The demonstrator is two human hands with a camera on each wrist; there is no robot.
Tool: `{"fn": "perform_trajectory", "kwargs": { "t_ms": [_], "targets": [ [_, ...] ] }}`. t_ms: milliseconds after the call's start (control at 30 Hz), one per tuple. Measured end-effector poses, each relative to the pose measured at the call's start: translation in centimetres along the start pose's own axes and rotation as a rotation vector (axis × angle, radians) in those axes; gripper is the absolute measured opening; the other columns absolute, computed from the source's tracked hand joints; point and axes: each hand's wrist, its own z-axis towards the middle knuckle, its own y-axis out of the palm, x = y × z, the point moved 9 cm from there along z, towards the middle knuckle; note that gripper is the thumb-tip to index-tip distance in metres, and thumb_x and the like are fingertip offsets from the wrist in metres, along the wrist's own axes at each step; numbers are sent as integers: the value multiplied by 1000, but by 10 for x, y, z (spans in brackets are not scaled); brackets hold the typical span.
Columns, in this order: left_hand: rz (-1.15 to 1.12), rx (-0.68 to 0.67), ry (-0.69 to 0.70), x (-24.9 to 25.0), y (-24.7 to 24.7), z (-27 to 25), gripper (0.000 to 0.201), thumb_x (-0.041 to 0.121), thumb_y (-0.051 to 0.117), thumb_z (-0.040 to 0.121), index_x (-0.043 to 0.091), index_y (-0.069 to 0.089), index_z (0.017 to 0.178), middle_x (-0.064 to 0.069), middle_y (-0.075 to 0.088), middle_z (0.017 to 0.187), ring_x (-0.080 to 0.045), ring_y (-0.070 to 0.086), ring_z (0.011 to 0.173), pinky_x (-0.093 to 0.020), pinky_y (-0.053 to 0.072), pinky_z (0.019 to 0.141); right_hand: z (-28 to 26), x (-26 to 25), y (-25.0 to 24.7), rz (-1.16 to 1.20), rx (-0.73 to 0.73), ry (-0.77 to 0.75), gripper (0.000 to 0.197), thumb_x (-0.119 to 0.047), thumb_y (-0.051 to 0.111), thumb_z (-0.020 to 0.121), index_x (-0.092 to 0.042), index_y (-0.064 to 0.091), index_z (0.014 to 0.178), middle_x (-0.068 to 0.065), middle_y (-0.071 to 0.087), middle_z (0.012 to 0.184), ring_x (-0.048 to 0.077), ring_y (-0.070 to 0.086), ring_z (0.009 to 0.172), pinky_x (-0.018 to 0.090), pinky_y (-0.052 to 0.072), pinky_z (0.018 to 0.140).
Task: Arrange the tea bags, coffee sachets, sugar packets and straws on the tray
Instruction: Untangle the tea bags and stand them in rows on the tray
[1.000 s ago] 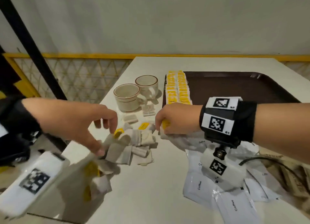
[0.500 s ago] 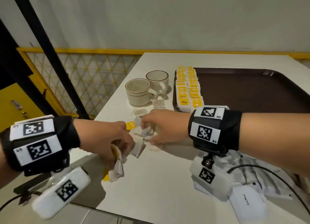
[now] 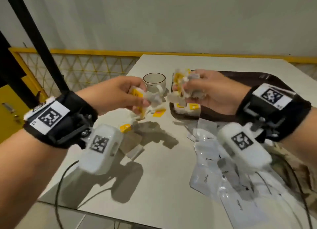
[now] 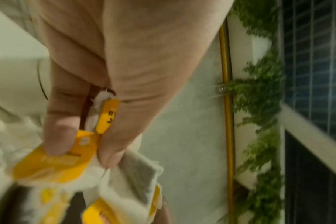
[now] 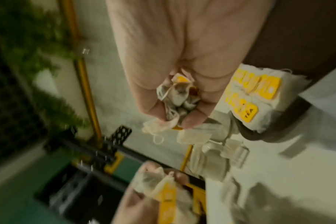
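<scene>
Both hands raised mid-frame: left hand (image 3: 118, 95) pinching tea bags (image 3: 145, 98), right hand (image 3: 211, 93) clutching a bundle (image 3: 190, 90). Tray (image 3: 267, 79) lying upper right, nearer the right fingers, rows (image 3: 187, 107) along its left edge.

- The table (image 3: 154, 168) has bare surface from its centre toward 6 o'clock, open to a hand.
- Coffee sachets (image 3: 211, 170) crowd the table at 4 o'clock.
- Loose tea bags (image 3: 132, 145) and yellow tags lie scattered at 9 o'clock of centre.
- A cup (image 3: 154, 82) stands at 12 o'clock, just beside the tray's left rim.
- A stack of tea bags (image 3: 187, 108) fills the tray's near-left corner; the tray (image 3: 274, 80) shows bare surface at 1 o'clock.
- The left hand (image 3: 116, 95) and right hand (image 3: 211, 93), each gripping tea bags, hang above the table with a narrow gap between them.
- Cables trail off the table's edge at 7 o'clock.
</scene>
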Motion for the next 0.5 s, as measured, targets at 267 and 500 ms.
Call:
{"fn": "perform_trajectory", "kwargs": {
  "t_ms": [267,500],
  "targets": [
    [-1185,93,117,51,87,71,9,4,52,91,6,53,100,-8,60,85,-6,61,60,-15,53,59,-22,-10,-69,860,183,-62,12,-6,44,87,-9,52,80,9,59,93,14,54,69,21,48,50],
    [-1456,16,-6,57,168,99,13,11,49,94,4,57,102,-17,59,107,-26,58,95,-14,53,61,-38,30,-86,1020,268,-21,13,-8,44,67,-7,53,76,10,53,87,13,47,65,13,34,57]
  ]
}}
